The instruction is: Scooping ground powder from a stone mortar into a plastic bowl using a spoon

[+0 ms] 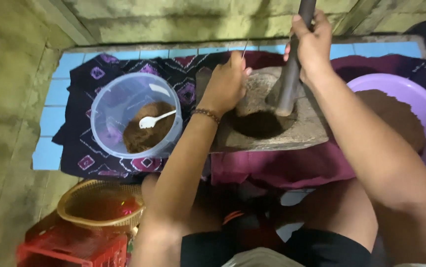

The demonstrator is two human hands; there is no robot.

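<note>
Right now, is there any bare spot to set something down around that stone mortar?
Bare blue tiles show left of the clear tub, beyond the dark patterned cloth. Around the stone mortar it is crowded: left hand on its rim, right hand gripping the pestle, purple basin close by.

Stone mortar (pixel 272 123) sits centre, on a cloth (pixel 282 165). Pestle (pixel 292 69) stands in its hollow, tilted, right hand (pixel 312 44) around the upper shaft. Left hand (pixel 225 84) rests on the mortar's left rim. Left of mortar: tub (pixel 136 116) on a patterned cloth (pixel 84 148), spoon (pixel 156 119) and powder inside. Right of mortar: basin (pixel 421 106) holding powder. Near left: basket (pixel 99 205) on a crate (pixel 74 247).
</note>
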